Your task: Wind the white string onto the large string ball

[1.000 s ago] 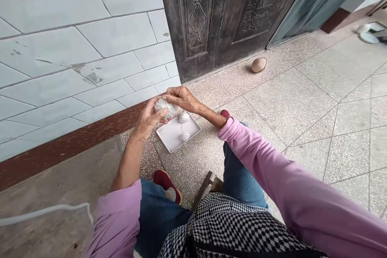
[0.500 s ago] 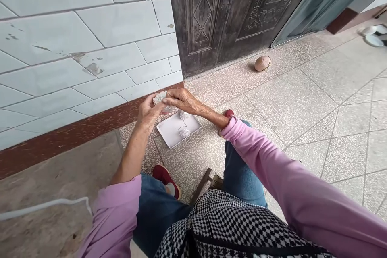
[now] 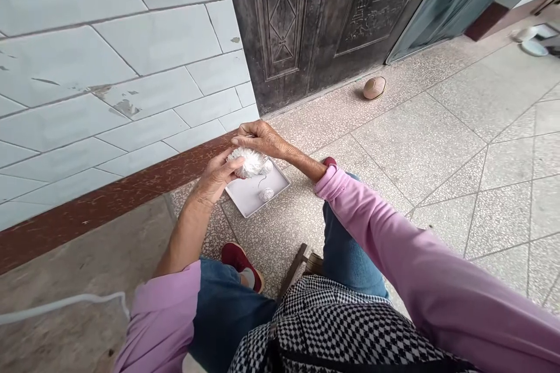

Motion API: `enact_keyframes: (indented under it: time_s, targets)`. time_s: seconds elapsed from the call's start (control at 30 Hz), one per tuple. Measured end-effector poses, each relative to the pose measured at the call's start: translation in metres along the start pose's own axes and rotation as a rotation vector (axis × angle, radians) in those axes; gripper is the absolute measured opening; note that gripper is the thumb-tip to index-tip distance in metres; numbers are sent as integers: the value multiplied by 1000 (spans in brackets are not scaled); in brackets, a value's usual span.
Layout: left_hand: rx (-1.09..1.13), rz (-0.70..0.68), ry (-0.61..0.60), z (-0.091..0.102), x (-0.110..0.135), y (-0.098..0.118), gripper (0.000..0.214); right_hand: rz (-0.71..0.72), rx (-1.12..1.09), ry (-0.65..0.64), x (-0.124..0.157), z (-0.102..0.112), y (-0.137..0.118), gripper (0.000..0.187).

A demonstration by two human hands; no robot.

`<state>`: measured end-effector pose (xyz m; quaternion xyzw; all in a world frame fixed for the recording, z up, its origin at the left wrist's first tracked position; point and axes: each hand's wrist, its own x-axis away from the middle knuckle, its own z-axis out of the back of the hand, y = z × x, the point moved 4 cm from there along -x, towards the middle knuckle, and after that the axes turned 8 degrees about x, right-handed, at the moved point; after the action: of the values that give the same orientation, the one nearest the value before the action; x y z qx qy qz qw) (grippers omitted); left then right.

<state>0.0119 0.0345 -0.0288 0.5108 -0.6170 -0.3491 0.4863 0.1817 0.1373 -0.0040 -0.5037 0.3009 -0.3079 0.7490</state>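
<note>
Head view: my left hand (image 3: 215, 178) grasps a fluffy, rounded bundle of white strands (image 3: 248, 163), some fingers hidden behind it. My right hand (image 3: 261, 137) bends over its top; I cannot tell whether those fingers pinch anything. The bundle blocks part of a shallow, pale rectangular tray (image 3: 244, 201) and partly covers one small white thread ball (image 3: 268, 167); another small, ridged white ball (image 3: 266, 194) lies in plain sight.

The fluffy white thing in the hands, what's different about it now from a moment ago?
The fluffy white bundle has been turned: just before, the right hand hid much of it; now a rounder, fluffier side shows below that hand. The left hand still holds it. The small white balls stay on the tray.
</note>
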Motion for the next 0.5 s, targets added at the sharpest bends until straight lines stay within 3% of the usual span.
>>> enact_keyframes:
  time_s: [0.27,0.5]
  targets:
    - [153,-157,-51,-1,-1,9,90,-186,-112,45,-2,-3,12,62]
    - [111,-108,-36,0,4,10,94,-201,-68,136,-10,-10,29,56]
